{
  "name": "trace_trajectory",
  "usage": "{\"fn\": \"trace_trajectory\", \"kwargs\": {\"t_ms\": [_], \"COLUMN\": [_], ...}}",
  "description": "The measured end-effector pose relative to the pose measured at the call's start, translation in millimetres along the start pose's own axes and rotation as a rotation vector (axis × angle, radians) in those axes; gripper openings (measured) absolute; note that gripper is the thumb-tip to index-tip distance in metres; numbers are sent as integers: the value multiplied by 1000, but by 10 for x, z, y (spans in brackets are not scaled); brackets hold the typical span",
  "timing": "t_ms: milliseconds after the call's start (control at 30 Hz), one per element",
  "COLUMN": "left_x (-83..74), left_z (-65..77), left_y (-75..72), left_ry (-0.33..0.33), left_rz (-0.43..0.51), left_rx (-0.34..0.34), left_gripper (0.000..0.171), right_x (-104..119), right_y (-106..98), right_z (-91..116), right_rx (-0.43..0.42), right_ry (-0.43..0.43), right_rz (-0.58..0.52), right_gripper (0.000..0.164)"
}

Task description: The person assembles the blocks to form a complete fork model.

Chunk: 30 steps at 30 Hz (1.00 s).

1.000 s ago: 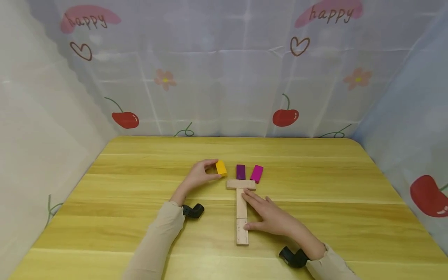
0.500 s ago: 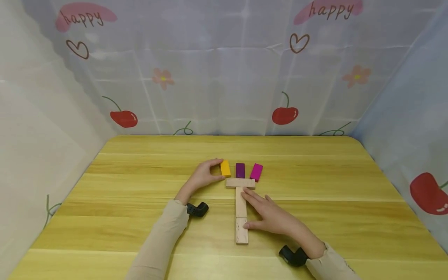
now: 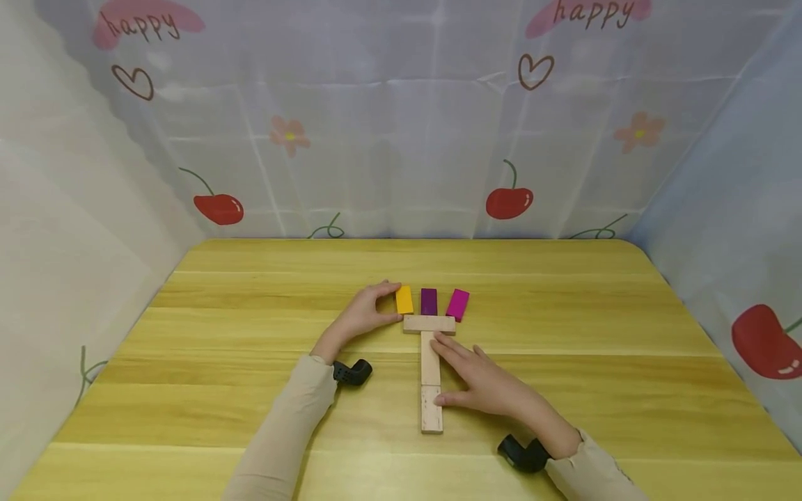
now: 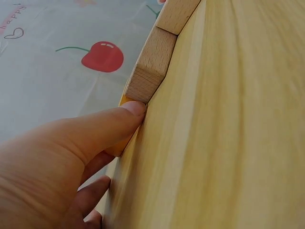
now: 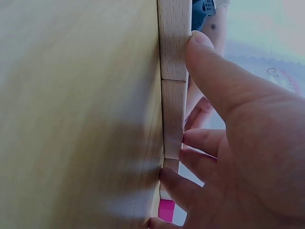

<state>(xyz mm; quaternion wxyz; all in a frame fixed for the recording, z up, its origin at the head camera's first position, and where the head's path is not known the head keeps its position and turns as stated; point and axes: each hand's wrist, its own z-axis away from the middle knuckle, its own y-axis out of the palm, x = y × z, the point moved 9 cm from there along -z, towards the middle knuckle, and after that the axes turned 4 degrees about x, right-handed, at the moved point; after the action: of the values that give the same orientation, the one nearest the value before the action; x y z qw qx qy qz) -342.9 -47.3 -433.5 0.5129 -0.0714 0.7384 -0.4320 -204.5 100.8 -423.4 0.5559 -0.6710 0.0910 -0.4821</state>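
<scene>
My left hand (image 3: 362, 312) pinches a yellow wooden block (image 3: 404, 300) between thumb and fingers, just behind the left end of a plain crosswise block (image 3: 429, 324). In the left wrist view the thumb mostly covers the yellow block. Two plain blocks, an upper one (image 3: 429, 365) and a lower one (image 3: 431, 417), lie end to end below the crosswise one, making a T. Across these rests my right hand (image 3: 491, 384), fingers extended, its fingertips on the upper block and thumb on the lower. A purple block (image 3: 429, 302) stands behind the crossbar's middle, and a magenta block (image 3: 458, 305) slants behind its right end.
Everything lies on a wood-grain table (image 3: 219, 390). A patterned curtain (image 3: 388, 139) hangs along the table's back edge, with pale sheets at both sides. Each wrist wears a black camera mount, the left one (image 3: 354, 373) and the right one (image 3: 523, 454).
My left hand has shifted right with the yellow block, which now sits closer to the purple block and straighter. The right hand stays in place on the plain blocks.
</scene>
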Motion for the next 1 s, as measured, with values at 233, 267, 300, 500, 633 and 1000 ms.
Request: {"fn": "trace_trajectory", "kwargs": {"t_ms": [233,267,300,500,633,1000], "left_x": [-13,-13,-14,-1,3,13], "left_z": [6,7,7,5,5,27], "left_y": [-4,-3,-3,6,6,-9], "left_ry": [16,16,17,8,8,6], "left_rz": [-29,-32,-34,-38,-44,-45], "left_rx": [10,12,12,11,7,-7], "left_gripper": [62,62,62,62,63,63], "right_x": [-6,-6,-6,-6,-5,5], "right_y": [-2,-3,-3,-4,-1,-3], "right_z": [-9,-9,-9,-4,0,1], "right_rx": [-6,-7,-8,-10,-5,3], "right_ry": [3,3,3,5,9,16], "right_rz": [-1,-1,-1,-9,-12,-13], "right_gripper": [86,86,86,86,85,85]}}
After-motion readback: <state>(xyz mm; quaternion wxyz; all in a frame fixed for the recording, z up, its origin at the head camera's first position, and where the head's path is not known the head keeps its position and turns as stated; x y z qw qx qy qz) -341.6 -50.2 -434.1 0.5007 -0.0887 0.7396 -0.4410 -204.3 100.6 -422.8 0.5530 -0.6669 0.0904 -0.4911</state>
